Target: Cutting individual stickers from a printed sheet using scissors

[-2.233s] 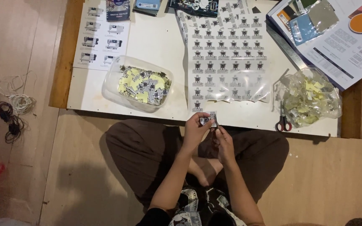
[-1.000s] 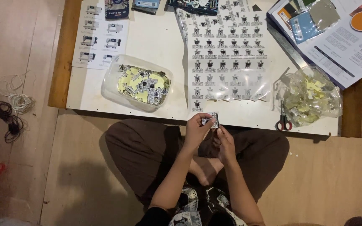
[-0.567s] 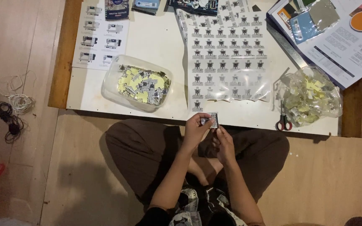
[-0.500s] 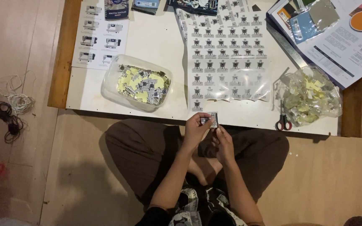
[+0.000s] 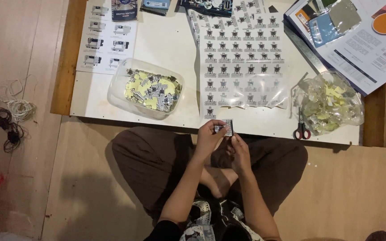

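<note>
Grey small sticker [image 5: 225, 128], seemingly pinched by left hand [image 5: 208, 138] and right hand [image 5: 241, 151].

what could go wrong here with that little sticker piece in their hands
The small piece is pinched between both hands, left hand and right hand, right at the table edge above the lap; if it slips it would likely drop onto the legs or floor. It may also crease or stick to fingers. The scissors lie close to the edge and could be knocked off.
</note>
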